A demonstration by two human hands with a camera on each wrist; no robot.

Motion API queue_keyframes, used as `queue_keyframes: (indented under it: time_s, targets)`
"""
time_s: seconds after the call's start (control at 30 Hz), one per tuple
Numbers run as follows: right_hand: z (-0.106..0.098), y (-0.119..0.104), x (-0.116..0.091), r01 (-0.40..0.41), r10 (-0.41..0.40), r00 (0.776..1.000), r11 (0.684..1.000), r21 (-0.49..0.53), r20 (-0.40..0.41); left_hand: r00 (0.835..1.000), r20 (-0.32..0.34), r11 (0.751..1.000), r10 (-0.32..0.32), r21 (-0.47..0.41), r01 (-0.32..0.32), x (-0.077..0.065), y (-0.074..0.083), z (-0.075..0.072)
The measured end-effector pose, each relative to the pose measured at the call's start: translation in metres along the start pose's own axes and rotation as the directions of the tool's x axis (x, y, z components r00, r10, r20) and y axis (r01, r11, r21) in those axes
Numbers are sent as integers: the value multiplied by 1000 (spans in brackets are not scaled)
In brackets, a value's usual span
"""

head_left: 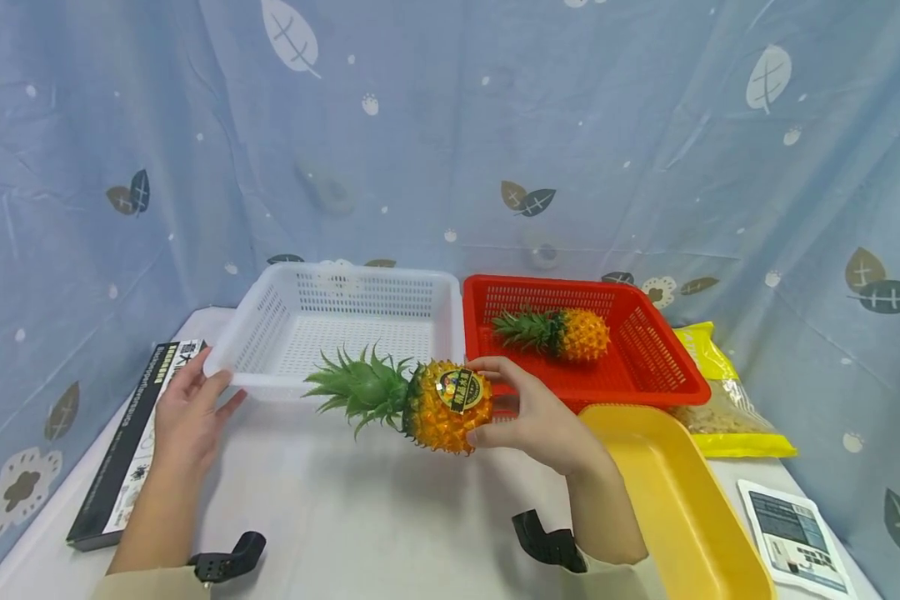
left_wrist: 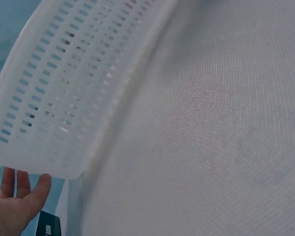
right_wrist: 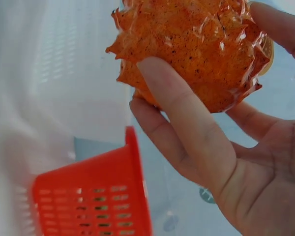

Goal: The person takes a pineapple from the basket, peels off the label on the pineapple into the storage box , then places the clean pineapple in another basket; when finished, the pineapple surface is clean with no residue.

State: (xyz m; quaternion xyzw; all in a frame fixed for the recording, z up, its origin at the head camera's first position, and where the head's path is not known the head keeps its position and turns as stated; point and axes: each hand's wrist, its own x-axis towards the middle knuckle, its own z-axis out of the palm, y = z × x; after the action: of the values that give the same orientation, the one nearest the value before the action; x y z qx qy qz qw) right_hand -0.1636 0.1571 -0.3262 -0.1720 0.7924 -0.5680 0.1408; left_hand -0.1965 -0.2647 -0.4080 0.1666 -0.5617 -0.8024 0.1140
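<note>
My right hand (head_left: pixel 536 417) holds a small pineapple (head_left: pixel 450 408) by its base, the fruit lying sideways with its green crown pointing left and a round label facing up. In the right wrist view the fingers (right_wrist: pixel 187 118) and thumb curl around the spiky orange base of the pineapple (right_wrist: pixel 187 54). It is held above the table, in front of the white basket (head_left: pixel 270 385). My left hand (head_left: pixel 187 417) grips that basket at its front left corner, the thumb on the front side. The left wrist view has the hand (left_wrist: pixel 14 204) at the corner of the slotted basket wall (left_wrist: pixel 54 98).
A second pineapple (head_left: pixel 581 336) lies in the red basket (head_left: pixel 682 387) right of the white one. In front of the red basket stands a yellow tray (head_left: pixel 675 492). A yellow bag (head_left: pixel 727 408) and a white packet (head_left: pixel 795 537) lie at right, a black-and-white box (head_left: pixel 131 450) at left.
</note>
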Motion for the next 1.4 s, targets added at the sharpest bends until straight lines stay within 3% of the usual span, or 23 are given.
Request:
queue_keyframes:
  time_s: [0.3, 0.67, 1.07, 1.4]
  targets:
    - [-1, 14, -14, -25, 26, 999, 999, -34, 47, 1000, 18, 999, 1, -35, -1, 1, 1, -2]
    - [0, 26, -26, -61, 69, 996, 991, -118, 65, 1000, 30, 1000, -7, -8, 8, 1, 0, -3]
    - [5, 46, -35, 13, 4, 994, 989, -149, 107, 999, 40, 1000, -9, 3, 9, 1, 0, -2]
    - [11, 60, -38, 12, 5, 994, 988, -156, 110, 1000, 27, 999, 5, 41, -6, 1, -2, -3]
